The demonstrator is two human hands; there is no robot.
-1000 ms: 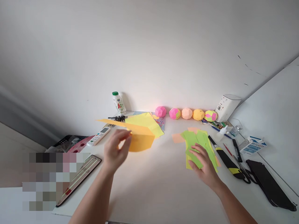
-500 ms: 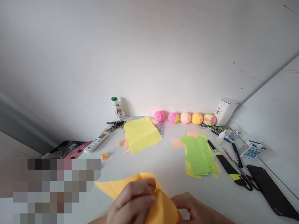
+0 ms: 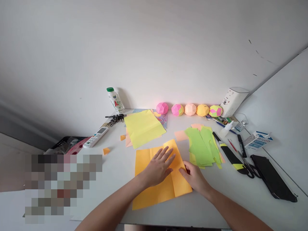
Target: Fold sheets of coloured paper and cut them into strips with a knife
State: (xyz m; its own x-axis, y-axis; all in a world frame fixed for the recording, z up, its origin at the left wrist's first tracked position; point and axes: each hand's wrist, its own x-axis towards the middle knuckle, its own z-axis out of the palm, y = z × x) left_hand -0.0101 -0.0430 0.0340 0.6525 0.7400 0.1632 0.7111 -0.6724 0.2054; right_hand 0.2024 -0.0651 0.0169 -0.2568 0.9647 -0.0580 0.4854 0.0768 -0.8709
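An orange sheet of paper (image 3: 154, 195) lies on the table in front of me, its right part folded over in a long strip with a crease along it. Flat on the sheet, near the fold, rests my left hand (image 3: 160, 165), open with its fingers spread. My right hand (image 3: 193, 175) pinches the folded right edge, thumb on top and the other fingers curled at the side, partly hidden. Just beyond the sheet lies a yellow sheet of paper (image 3: 144, 128). Cut green paper pieces (image 3: 201, 146) are piled to the right.
Several faceted paper balls (image 3: 190, 109) line the wall. On the right lie a utility knife (image 3: 229, 154), scissors (image 3: 249, 170), a glue bottle (image 3: 226, 129), a small box (image 3: 257, 140) and a black phone (image 3: 274, 178). A remote control (image 3: 96, 137), keys (image 3: 115, 118) and a bottle (image 3: 115, 100) stand or lie left.
The orange sheet, earlier lifted and bent in my hands, now lies flatter on the table with its right side folded. My left hand has spread out on it. The view has tilted down.
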